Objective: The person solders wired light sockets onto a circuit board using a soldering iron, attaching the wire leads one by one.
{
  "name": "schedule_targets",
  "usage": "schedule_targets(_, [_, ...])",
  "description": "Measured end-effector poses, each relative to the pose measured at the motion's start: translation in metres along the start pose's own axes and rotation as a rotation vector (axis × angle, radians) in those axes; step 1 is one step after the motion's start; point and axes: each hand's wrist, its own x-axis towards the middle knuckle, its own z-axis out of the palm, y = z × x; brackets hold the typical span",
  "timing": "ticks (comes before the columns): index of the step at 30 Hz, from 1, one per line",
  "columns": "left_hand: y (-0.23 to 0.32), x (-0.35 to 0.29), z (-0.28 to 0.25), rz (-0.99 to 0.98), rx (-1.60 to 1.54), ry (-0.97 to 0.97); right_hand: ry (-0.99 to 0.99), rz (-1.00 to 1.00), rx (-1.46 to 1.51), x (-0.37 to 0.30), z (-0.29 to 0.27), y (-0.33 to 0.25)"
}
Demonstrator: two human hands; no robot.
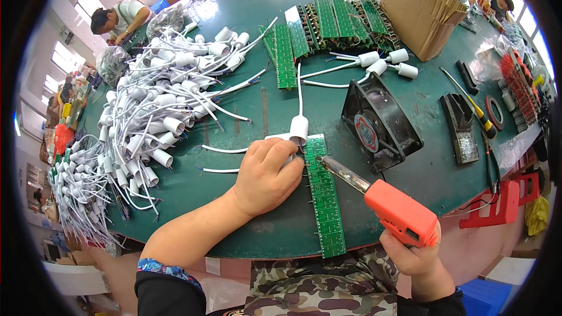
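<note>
A long green circuit board (325, 205) lies on the table before me, its lower end at the near edge. My left hand (268, 177) is closed at the board's upper left side, fingertips pinched at the mouth of a white capped cable (299, 129); what exactly lies between them is hidden. More white cables (221, 169) run out from behind that hand. In my right hand (413, 254) is a red soldering gun (401, 210), gripped by its handle. Its metal barrel (345, 174) points left, and the tip reaches the board's upper part.
A large heap of white capped cables (158, 99) covers the left. Behind stand green boards (333, 17) and a cardboard box (418, 11). A black fan (380, 123) sits right of the board, with a screwdriver (487, 123) and tape roll (494, 111) beyond. A person (124, 19) works far left.
</note>
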Motion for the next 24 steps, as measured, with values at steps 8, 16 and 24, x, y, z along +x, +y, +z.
schedule_targets(8, [-0.0009, -0.0017, -0.003, 0.002, -0.045, 0.005, -0.011, 0.03, 0.024, 0.0052, 0.0026, 0.0022])
schedule_targets(16, [-0.0016, -0.003, -0.0018, -0.012, -0.05, -0.03, -0.036, 0.057, 0.044, 0.0069, 0.0058, 0.0041])
schedule_targets(24, [-0.0011, -0.0021, -0.0022, -0.023, -0.042, -0.031, -0.033, 0.103, 0.064, 0.0089, 0.0078, 0.0012])
